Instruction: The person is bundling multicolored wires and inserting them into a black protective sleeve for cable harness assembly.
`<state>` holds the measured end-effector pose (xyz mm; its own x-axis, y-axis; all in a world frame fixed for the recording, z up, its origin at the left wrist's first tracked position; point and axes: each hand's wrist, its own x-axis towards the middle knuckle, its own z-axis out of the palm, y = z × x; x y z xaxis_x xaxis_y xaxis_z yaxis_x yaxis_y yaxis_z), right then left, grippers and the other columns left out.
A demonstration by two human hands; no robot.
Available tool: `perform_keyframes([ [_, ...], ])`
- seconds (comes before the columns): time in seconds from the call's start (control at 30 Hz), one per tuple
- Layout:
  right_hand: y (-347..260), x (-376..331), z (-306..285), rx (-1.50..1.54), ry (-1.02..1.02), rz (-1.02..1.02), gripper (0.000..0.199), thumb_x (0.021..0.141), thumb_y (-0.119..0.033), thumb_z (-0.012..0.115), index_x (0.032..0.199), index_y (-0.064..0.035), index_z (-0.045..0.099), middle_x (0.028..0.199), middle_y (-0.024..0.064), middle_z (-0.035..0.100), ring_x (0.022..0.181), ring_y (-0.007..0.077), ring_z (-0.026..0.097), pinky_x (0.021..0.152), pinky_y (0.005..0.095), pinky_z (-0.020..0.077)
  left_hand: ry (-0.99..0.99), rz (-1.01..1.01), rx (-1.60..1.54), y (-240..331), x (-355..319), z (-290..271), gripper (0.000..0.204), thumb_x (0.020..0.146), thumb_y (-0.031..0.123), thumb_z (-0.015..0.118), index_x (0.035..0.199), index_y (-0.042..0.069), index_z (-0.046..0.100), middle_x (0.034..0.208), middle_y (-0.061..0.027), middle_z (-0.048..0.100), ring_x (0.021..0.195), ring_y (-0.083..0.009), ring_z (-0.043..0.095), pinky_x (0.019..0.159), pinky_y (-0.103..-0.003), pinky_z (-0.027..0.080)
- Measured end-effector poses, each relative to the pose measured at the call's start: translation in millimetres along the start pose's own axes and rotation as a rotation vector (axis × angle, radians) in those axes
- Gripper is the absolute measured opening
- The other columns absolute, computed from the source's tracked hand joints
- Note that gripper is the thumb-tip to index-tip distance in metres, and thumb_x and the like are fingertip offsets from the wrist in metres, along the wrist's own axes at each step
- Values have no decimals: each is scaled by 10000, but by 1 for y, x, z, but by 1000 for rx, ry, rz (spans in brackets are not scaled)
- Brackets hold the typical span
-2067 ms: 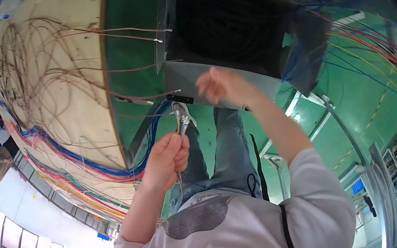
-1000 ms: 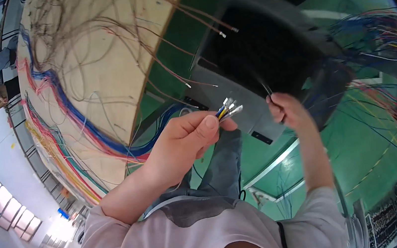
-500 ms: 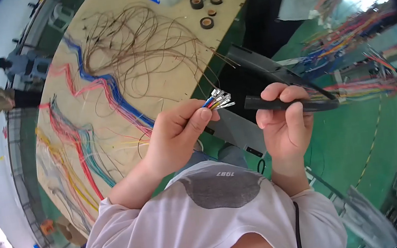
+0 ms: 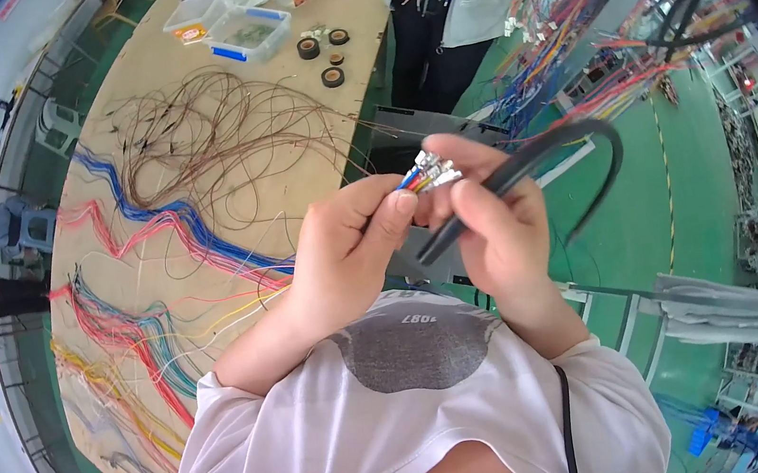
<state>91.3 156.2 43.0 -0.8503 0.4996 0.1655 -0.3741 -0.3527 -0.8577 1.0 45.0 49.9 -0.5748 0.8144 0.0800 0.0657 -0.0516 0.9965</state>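
Observation:
My left hand is closed round a bundle of coloured wires, pinched between thumb and fingers. Blue, red and yellow insulation shows, with silvery metal terminals at the ends pointing right. My right hand has a black tube held across its palm and fingers. One end of the tube points down and left below the terminals; the rest bends over to the right and hangs down. The right thumb and forefinger reach up to the terminals, and whether they touch them I cannot tell.
On the wooden table lie tangled brown wires, blue wires and red and teal bundles. Black tape rolls and plastic boxes are at the far end. A co-worker stands beyond it. Hanging wires are at right.
My right hand has come left with the black tube, up to the terminals. The tube now tilts and its far end curls down. The whole view has shifted; the left hand keeps its wires.

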Motion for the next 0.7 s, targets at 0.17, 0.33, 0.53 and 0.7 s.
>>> perform_keyframes([
  [0.17, -1, -2, 11, -236, 104, -81, 210, 753, -73, 550, 923, 46, 516, 783, 86, 567, 660, 119, 538, 595, 219, 418, 47, 182, 251, 12, -3, 3, 185, 852, 133, 447, 827, -15, 555, 590, -4, 480, 546, -57, 401, 478, -212, 343],
  [0.33, -3, 4, 23, -156, 145, -74, 132, 745, -73, 564, 833, 23, 538, 704, 68, 570, 600, 102, 541, 526, 185, 399, 43, 102, 58, 7, -6, -4, 197, 858, 142, 442, 833, -22, 547, 590, 6, 468, 546, -51, 384, 475, -207, 336],
  [0.53, -2, 14, 25, -263, 53, -116, 113, 750, -72, 566, 804, 26, 547, 677, 75, 564, 588, 110, 538, 522, 192, 395, 48, 11, -88, 8, -10, -13, 222, 863, 165, 440, 828, -30, 540, 574, 20, 432, 541, -43, 358, 464, -203, 320],
  [0.7, -8, 20, 21, -245, 10, -149, 133, 753, -76, 590, 814, 42, 573, 648, 60, 570, 542, 79, 527, 467, 174, 400, 33, 20, 28, 7, -10, -17, 214, 864, 163, 435, 801, -18, 532, 543, 7, 408, 514, -54, 354, 449, -216, 315],
])
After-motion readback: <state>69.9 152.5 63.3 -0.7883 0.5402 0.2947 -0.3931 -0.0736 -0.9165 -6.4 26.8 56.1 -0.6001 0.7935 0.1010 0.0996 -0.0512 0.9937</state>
